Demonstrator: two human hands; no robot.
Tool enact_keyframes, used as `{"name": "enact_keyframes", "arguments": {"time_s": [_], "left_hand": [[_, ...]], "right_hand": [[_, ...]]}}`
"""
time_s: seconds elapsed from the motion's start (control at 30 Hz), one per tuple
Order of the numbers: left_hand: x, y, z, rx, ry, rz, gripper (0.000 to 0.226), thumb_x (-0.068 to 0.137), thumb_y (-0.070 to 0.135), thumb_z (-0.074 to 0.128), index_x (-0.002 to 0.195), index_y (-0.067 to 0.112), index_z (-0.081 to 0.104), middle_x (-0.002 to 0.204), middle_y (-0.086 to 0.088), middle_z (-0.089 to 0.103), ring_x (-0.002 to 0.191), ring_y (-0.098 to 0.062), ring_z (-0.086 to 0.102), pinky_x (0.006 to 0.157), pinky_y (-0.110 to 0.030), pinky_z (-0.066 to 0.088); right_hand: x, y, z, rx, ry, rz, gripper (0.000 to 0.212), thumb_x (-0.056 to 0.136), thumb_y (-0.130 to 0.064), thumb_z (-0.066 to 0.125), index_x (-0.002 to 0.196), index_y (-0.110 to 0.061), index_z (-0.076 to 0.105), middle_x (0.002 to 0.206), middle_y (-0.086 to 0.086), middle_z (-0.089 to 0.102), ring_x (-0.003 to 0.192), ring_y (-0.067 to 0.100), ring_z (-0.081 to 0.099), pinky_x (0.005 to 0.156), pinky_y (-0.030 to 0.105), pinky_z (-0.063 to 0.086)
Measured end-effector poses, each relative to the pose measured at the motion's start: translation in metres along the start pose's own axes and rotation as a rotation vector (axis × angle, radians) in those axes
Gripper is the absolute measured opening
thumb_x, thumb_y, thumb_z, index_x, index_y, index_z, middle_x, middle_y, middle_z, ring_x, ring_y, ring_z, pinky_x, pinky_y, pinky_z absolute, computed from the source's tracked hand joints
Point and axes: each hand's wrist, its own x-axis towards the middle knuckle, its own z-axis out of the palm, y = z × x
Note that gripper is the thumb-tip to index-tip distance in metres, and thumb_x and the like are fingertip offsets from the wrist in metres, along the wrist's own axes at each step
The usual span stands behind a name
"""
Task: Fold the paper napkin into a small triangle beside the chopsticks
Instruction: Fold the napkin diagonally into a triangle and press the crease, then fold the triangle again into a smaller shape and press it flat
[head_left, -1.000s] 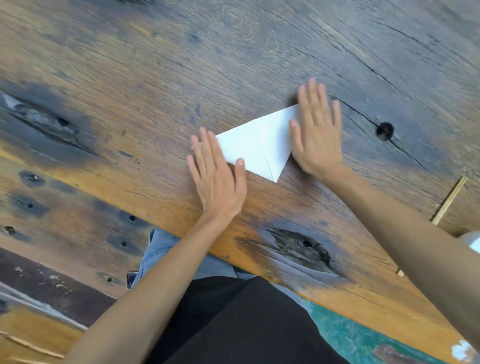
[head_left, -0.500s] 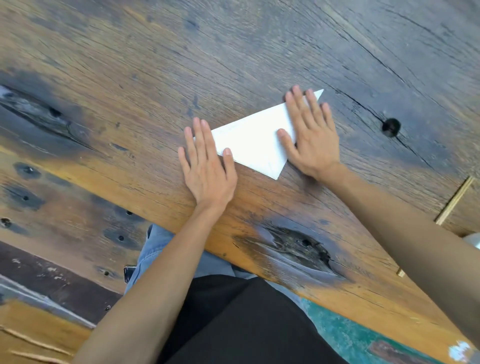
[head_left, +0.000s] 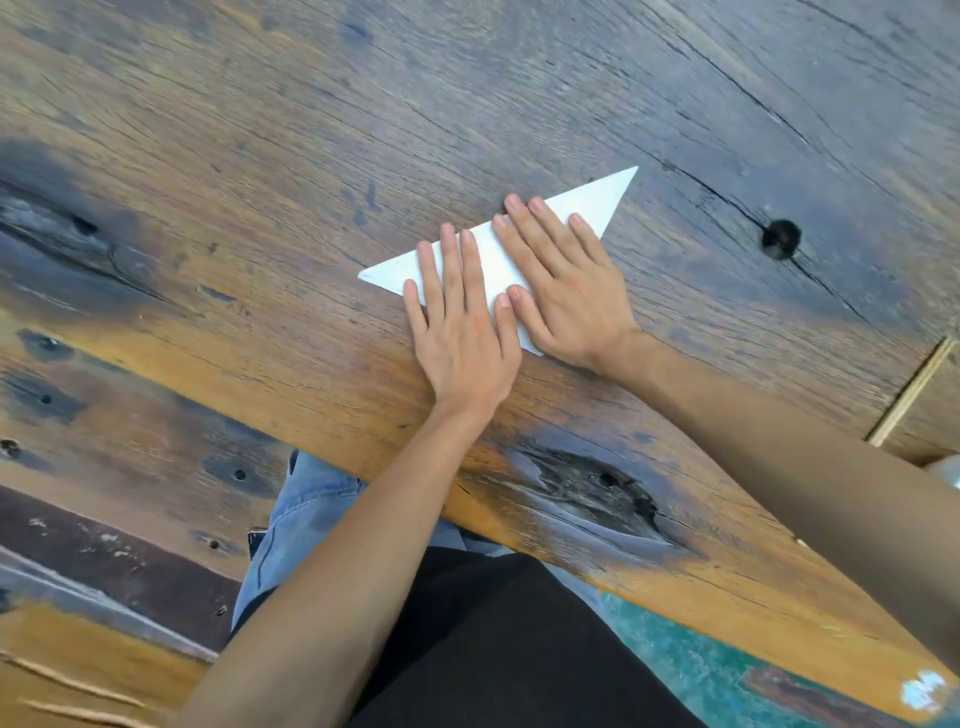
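Note:
A white paper napkin (head_left: 597, 205), folded into a flat triangle, lies on the worn wooden table (head_left: 322, 135). My left hand (head_left: 460, 325) rests flat on its left half, fingers spread. My right hand (head_left: 563, 280) presses flat on its middle, thumb touching the left thumb. The napkin's left tip, far right tip and a bit of the near corner stick out from under the hands. The chopsticks (head_left: 911, 392) lie at the right edge, partly hidden behind my right forearm.
A dark round knot hole (head_left: 781, 239) sits right of the napkin. The table's front edge (head_left: 571, 551) runs diagonally close to my body. A wooden bench (head_left: 104, 415) lies lower left. A pale object (head_left: 946, 470) peeks out at the right edge.
Both hands have slid inward over the napkin until their thumbs meet. The napkin's left and far right tips are now uncovered.

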Motion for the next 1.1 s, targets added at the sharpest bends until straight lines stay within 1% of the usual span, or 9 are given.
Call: {"name": "enact_keyframes", "arguments": {"time_s": [0.13,0.27,0.43,0.5,0.57,0.7,0.8,0.9,1.1], "left_hand": [[-0.001,-0.009,0.0,0.006,0.009,-0.031,0.073,0.104,0.053,0.029,0.162,0.012,0.012,0.171,-0.01,0.011,0.158,-0.029,0.008,0.127,-0.049,0.015],[-0.002,-0.033,-0.008,0.005,-0.01,-0.058,0.072,0.106,0.048,0.025,0.162,0.007,0.009,0.171,-0.011,0.008,0.159,-0.026,0.006,0.128,-0.048,0.014],[0.006,-0.059,-0.03,-0.077,-0.091,-0.14,0.069,0.107,0.043,0.021,0.161,0.006,0.001,0.172,-0.011,-0.001,0.159,-0.024,-0.003,0.128,-0.052,0.007],[0.012,-0.065,-0.043,-0.113,-0.105,-0.029,0.068,0.107,0.038,0.029,0.161,0.005,0.004,0.171,-0.011,-0.002,0.159,-0.025,-0.005,0.129,-0.051,0.001],[0.016,-0.065,-0.054,-0.141,-0.117,0.218,0.066,0.103,0.028,0.039,0.161,0.007,0.014,0.171,-0.009,0.007,0.159,-0.025,-0.001,0.129,-0.046,-0.001],[0.025,-0.053,-0.066,-0.132,-0.23,0.623,0.057,0.098,0.021,0.046,0.154,0.01,0.037,0.163,-0.006,0.036,0.154,-0.027,0.025,0.127,-0.047,0.02],[0.033,-0.048,-0.068,-0.007,-0.338,0.682,0.061,0.099,0.029,0.043,0.157,0.012,0.032,0.166,-0.006,0.029,0.154,-0.026,0.025,0.124,-0.044,0.023],[0.046,-0.052,-0.07,0.109,-0.399,0.734,0.063,0.1,0.034,0.039,0.159,0.014,0.025,0.17,-0.007,0.017,0.155,-0.026,0.019,0.121,-0.042,0.025],[0.063,-0.059,-0.083,0.256,-0.419,0.874,0.062,0.1,0.035,0.041,0.157,0.018,0.024,0.169,-0.006,0.014,0.152,-0.025,0.022,0.112,-0.051,0.029]], "right_hand": [[-0.002,0.009,0.003,-0.001,0.013,0.029,0.07,0.104,-0.057,0.032,0.164,-0.023,0.02,0.172,0.001,0.019,0.16,0.021,0.014,0.128,0.046,0.015],[-0.009,0.026,-0.005,0.042,0.001,0.144,0.073,0.104,-0.06,0.032,0.165,-0.022,0.017,0.173,-0.002,0.017,0.16,0.02,0.011,0.129,0.045,0.012],[-0.018,0.052,-0.027,0.102,-0.009,0.521,0.069,0.108,-0.055,0.027,0.166,-0.021,0.009,0.174,-0.001,0.008,0.161,0.022,0.004,0.13,0.049,0.005],[-0.016,0.061,-0.04,0.145,0.015,0.574,0.071,0.108,-0.051,0.032,0.165,-0.014,0.013,0.173,0.004,0.013,0.16,0.024,0.006,0.129,0.049,0.007],[-0.007,0.066,-0.055,0.23,-0.005,0.481,0.072,0.106,-0.042,0.044,0.164,-0.01,0.015,0.171,0.009,0.02,0.159,0.027,0.014,0.128,0.048,0.015],[0.019,0.064,-0.075,0.227,-0.173,0.269,0.076,0.095,-0.028,0.064,0.16,-0.011,0.029,0.151,0.018,0.048,0.136,0.04,0.047,0.107,0.053,0.044],[0.026,0.06,-0.08,0.109,-0.22,0.277,0.069,0.091,-0.03,0.068,0.153,-0.013,0.041,0.133,0.018,0.055,0.123,0.041,0.05,0.095,0.05,0.044],[0.028,0.056,-0.082,0.075,-0.224,0.349,0.057,0.088,-0.03,0.07,0.14,-0.012,0.054,0.124,0.018,0.057,0.119,0.04,0.049,0.094,0.048,0.039],[0.034,0.041,-0.086,0.124,-0.207,0.589,0.023,0.08,-0.023,0.074,0.102,-0.016,0.069,0.125,0.013,0.054,0.12,0.037,0.045,0.09,0.043,0.038]]}}
